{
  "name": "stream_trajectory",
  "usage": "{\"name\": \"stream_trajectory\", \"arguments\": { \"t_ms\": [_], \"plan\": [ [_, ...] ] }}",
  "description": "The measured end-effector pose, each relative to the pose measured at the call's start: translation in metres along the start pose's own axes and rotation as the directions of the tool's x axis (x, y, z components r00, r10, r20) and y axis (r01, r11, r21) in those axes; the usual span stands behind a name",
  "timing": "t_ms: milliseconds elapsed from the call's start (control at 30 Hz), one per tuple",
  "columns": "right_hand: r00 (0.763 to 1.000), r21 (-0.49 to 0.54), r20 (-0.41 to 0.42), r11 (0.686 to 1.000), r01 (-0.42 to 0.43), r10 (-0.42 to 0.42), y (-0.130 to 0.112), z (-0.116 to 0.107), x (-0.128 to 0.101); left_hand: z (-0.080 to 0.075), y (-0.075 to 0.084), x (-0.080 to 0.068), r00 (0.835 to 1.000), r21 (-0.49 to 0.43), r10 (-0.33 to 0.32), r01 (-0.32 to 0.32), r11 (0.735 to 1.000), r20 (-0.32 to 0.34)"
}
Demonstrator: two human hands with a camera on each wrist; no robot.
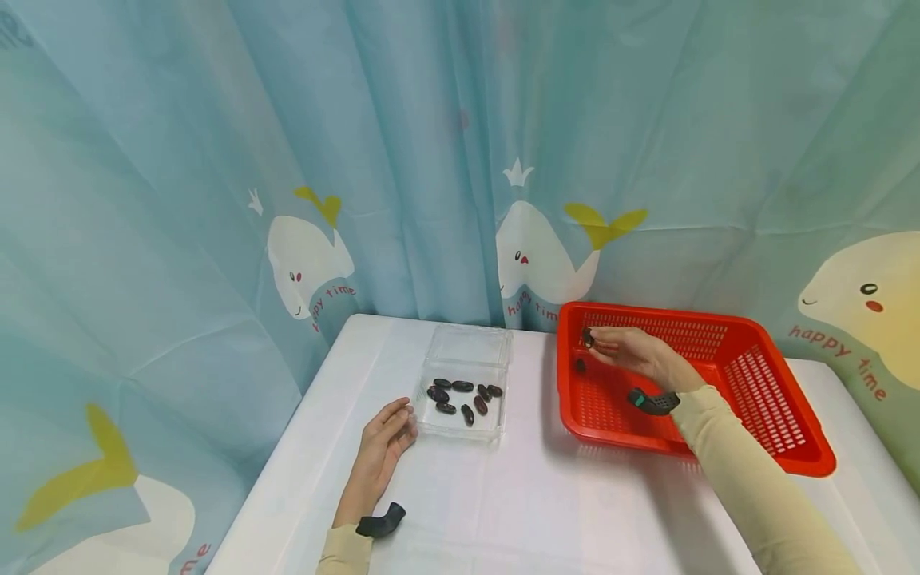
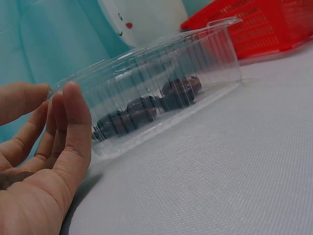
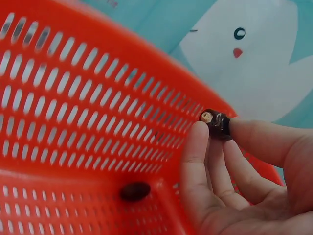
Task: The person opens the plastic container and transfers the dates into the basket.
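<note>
A dark brown date (image 3: 215, 123) with a pale stem end is pinched between the thumb and fingers of my right hand (image 1: 636, 351). That hand is above the left part of a red plastic basket (image 1: 604, 443). Another date (image 3: 135, 191) lies in the basket below it. On the left stands a clear plastic box (image 1: 467, 435) with its lid folded back, holding several dates (image 1: 463, 386). My left hand (image 1: 388, 443) is at the box's left front corner, where its thumb and fingertips (image 2: 73, 93) grip the rim.
Both containers stand on a table with a white cloth (image 1: 517, 511), the basket to the right of the box. A blue-green curtain (image 1: 431, 160) printed with white whales hangs behind the table and along its left side.
</note>
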State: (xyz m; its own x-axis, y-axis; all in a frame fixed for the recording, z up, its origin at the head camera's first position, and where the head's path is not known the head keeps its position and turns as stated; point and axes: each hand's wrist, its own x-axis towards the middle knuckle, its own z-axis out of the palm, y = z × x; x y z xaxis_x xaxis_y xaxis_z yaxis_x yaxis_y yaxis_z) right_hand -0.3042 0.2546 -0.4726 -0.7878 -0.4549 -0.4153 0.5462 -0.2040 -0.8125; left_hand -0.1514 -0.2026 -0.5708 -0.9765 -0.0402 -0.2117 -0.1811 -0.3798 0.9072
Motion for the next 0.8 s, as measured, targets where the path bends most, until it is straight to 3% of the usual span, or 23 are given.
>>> {"name": "stream_trajectory", "arguments": {
  "t_ms": [333,433,600,800],
  "plan": [
    [0.995,-0.159,-0.096,0.987,-0.025,0.01,0.01,-0.015,0.004,0.0,0.0,0.0,1.0,0.006,0.003,-0.003,1.0,0.008],
    [0.987,-0.225,-0.158,0.974,-0.027,-0.01,0.012,-0.016,0.006,0.0,0.001,0.001,1.0,0.012,0.007,-0.008,1.0,0.005],
    [0.965,-0.349,-0.259,0.935,-0.062,-0.033,0.016,-0.017,0.01,-0.001,0.0,0.002,1.0,0.016,0.006,-0.006,1.0,-0.002],
    [0.962,-0.469,-0.269,0.879,-0.088,-0.048,0.022,-0.017,0.012,-0.003,-0.003,0.003,1.0,0.03,0.007,-0.007,1.0,-0.002]
  ]
}}
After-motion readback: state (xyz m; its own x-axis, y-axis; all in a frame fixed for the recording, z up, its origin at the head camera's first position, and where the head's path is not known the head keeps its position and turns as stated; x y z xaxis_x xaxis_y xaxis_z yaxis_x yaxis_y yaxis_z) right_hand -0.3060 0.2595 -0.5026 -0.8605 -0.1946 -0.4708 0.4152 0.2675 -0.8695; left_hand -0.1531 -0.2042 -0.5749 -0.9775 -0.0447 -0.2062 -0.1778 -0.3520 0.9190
